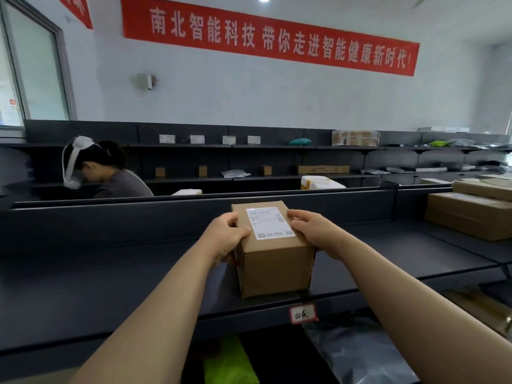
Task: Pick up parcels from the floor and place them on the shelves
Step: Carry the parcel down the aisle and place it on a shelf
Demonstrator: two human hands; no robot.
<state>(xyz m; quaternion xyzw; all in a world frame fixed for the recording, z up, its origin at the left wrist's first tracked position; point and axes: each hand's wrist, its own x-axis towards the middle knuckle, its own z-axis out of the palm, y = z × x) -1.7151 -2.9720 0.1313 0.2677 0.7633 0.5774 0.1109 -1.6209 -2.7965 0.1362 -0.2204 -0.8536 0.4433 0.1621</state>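
Observation:
A brown cardboard parcel (274, 261) with a white shipping label on top stands on the dark grey shelf (110, 286) in front of me, close to its front edge. My left hand (225, 238) grips the parcel's left side, thumb on the top face. My right hand (311, 231) clasps its right side, fingers over the top edge next to the label. The parcel's bottom looks to be resting on the shelf surface.
Stacked flat cardboard boxes (471, 214) lie on the same shelf at far right. A green bag (230, 361) and a grey plastic bag (357, 353) sit on the shelf below. Another person (105, 173) bends behind the shelf's back panel. Far wall shelves (277, 146) hold several small parcels.

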